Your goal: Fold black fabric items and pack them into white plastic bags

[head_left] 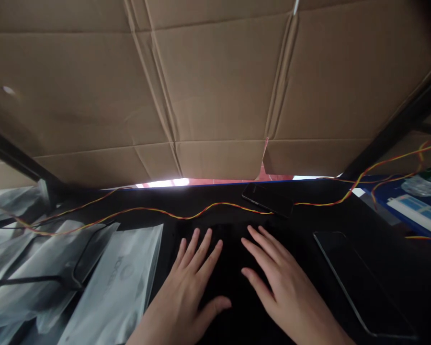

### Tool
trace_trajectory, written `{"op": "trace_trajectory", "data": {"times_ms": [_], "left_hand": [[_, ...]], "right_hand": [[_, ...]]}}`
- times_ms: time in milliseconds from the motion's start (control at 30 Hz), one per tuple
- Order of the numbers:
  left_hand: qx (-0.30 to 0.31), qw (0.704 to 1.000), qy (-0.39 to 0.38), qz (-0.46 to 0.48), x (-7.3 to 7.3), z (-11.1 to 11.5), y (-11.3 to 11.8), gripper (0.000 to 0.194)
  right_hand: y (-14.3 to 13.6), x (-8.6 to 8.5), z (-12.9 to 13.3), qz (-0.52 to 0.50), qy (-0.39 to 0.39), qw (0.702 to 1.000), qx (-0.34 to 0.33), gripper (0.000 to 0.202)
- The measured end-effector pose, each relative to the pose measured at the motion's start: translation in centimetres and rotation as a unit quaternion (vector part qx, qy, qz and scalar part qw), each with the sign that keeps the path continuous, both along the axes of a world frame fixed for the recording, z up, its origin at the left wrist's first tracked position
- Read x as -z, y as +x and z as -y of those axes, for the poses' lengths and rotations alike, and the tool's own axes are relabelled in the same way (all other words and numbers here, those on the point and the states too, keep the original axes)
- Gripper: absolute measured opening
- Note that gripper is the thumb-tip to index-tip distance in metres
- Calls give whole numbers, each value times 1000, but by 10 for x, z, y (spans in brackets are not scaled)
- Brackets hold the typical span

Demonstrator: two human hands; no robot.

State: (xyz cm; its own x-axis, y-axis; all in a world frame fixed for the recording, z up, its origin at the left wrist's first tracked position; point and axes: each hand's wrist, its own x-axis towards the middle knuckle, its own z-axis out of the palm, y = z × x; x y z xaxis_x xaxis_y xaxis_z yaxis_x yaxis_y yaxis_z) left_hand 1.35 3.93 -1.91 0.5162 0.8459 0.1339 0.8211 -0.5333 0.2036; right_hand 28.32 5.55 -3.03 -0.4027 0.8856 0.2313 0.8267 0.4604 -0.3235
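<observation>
My left hand (pixel 192 282) lies palm down on the black tabletop (pixel 233 306), its fingers spread and nothing in it. Beside it, my right hand (pixel 280 275) rests the same way, fingers stretched forward and thumb apart. To the left of my left hand lies a frosted plastic bag (pixel 118 282) with faint printing. A dark phone (pixel 267 199) lies flat beyond my right fingertips, under a twisted red and yellow wire. A larger dark phone-like slab (pixel 362 285) with a pale edge lies to the right of my right hand.
Creased cardboard (pixel 215 81) stands behind the table. The red and yellow wire (pixel 215 205) runs across the back. More plastic bags (pixel 32 268) and a black metal bar (pixel 25 280) are at the left. A blue tray (pixel 398 191) with a white-and-blue item is at the right.
</observation>
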Motion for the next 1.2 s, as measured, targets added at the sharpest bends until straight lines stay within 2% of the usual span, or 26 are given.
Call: {"op": "trace_trajectory", "data": {"times_ms": [67,167,267,333,400,533,600,667,767,833,967,1067,1133,1200], "left_hand": [[28,1000,13,-2,2,0,8,108],[64,998,23,-10,14,3,11,121],[59,998,28,-12,24,9,3,119],[55,998,27,-22,24,13,-4,117],[53,998,26,-32,19,16,-7,116],[24,1000,6,-19,10,8,-2,104],[-1,1000,11,-16,15,0,3,93],[-24,999,25,-23,24,-8,7,85],[-51,998,34,-35,37,-15,7,82],[-56,997,27,-43,39,-16,6,79],[-44,998,16,-52,26,-22,5,69],[-109,991,40,-69,9,-33,0,57],[-168,980,65,-84,-1,-43,-7,54],[-197,972,83,-93,-8,-54,-16,53]], "right_hand": [[-9,3,4,10,12,1000,-22,60],[-11,16,10,30,-14,999,-23,74],[-1,24,14,40,-46,998,-17,85],[6,22,14,47,-58,997,-21,91],[10,14,11,56,-55,997,-23,86],[3,2,-2,48,-1,999,-3,59],[-3,3,-9,46,-3,999,10,58],[-7,10,-15,56,-36,998,23,61],[-6,17,-21,65,-93,993,34,63],[-3,15,-23,61,-122,990,29,65],[7,-1,-32,50,-132,990,1,62],[22,-7,-44,32,-34,999,23,52],[36,-5,-53,28,46,997,53,49],[49,0,-61,33,95,992,74,44]]}}
